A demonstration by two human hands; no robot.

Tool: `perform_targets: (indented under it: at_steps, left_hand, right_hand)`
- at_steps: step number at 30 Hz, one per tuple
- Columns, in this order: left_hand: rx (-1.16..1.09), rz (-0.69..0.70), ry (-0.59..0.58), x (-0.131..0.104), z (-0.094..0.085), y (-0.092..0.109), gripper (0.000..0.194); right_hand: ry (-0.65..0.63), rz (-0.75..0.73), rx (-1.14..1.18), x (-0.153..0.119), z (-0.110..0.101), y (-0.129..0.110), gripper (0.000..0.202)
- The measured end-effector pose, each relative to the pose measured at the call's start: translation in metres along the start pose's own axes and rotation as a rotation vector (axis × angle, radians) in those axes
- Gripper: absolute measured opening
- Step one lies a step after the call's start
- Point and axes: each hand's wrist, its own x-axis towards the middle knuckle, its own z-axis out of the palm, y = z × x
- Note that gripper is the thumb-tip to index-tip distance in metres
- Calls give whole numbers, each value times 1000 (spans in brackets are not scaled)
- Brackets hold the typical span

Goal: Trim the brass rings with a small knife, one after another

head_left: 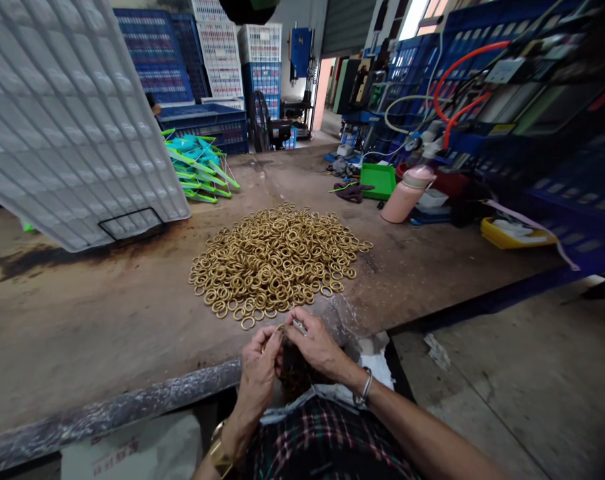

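A wide pile of brass-coloured rings (277, 257) lies on the brown table (162, 327). Just in front of it, over the table's near edge, my two hands meet fingertip to fingertip. My left hand (261, 363) pinches a ring (279, 328) between thumb and fingers. Beside it my right hand (316, 343) is closed, with a small silvery thing (299, 326) showing between its fingers; what that is cannot be made out. Below the hands a dark opening holds something brownish, mostly hidden.
At the left a ribbed white panel (82, 127) leans over the table, with green and blue plastic pieces (200, 163) behind it. On the right stand a pink bottle (407, 195), a green tray (378, 180) and a yellow tray (515, 235). Stacked crates (220, 60) rise behind.
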Motion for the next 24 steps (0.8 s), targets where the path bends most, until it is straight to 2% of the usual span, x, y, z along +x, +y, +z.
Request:
perform_targets:
  at_steps: [6, 8, 11, 13, 15, 20, 24]
  left_hand:
    - [314, 329, 26, 2, -7, 0, 24]
    - [342, 350, 9, 2, -9, 0, 22]
    - [232, 165, -41, -1, -9, 1, 26]
    - [67, -9, -90, -4, -8, 2, 31]
    - [-89, -107, -138, -6, -6, 4, 33]
    - [-242, -137, -190, -8, -5, 9, 32]
    - [-262, -142, -136, -8, -3, 10, 35]
  right_hand:
    - [-52, 25, -51, 4, -1, -4, 13]
    - [-53, 36, -43, 4, -1, -5, 13]
    - [-46, 80, -61, 3, -2, -6, 14]
    - [-50, 102, -70, 2, -2, -6, 14]
    - [-59, 104, -63, 2, -1, -6, 14]
    - [-49, 82, -29, 4, 0, 0, 18]
    - [-17, 31, -239, 2, -2, 8, 18]
